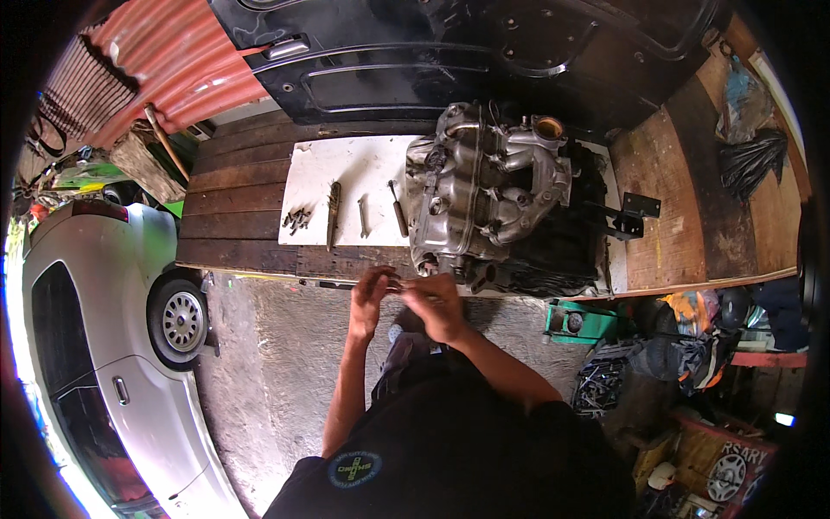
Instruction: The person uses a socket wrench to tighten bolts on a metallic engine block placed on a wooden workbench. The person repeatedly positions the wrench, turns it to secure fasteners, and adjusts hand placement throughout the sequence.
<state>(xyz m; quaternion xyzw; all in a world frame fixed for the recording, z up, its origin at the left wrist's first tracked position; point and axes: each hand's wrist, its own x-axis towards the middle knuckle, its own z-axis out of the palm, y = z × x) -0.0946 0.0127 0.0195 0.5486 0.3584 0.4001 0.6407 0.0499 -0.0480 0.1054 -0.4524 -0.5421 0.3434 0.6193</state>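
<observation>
My left hand (370, 298) and my right hand (437, 304) meet in front of the wooden bench (233, 216), fingertips pinching a small metal part (396, 284) between them; what it is I cannot tell. Just beyond the hands stands a grey car engine (484, 190) on the bench. On a white sheet (346, 169) left of the engine lie a pile of bolts (296, 219), a long dark tool (333, 212), a small wrench (363, 216) and a tool with a wooden handle (399, 210).
A silver car (95, 346) stands at the left, its wheel near the bench corner. A black car body panel (415, 52) leans behind the bench. A green box (579, 322) and heaps of parts and clutter fill the lower right. The floor is rough concrete (277, 372).
</observation>
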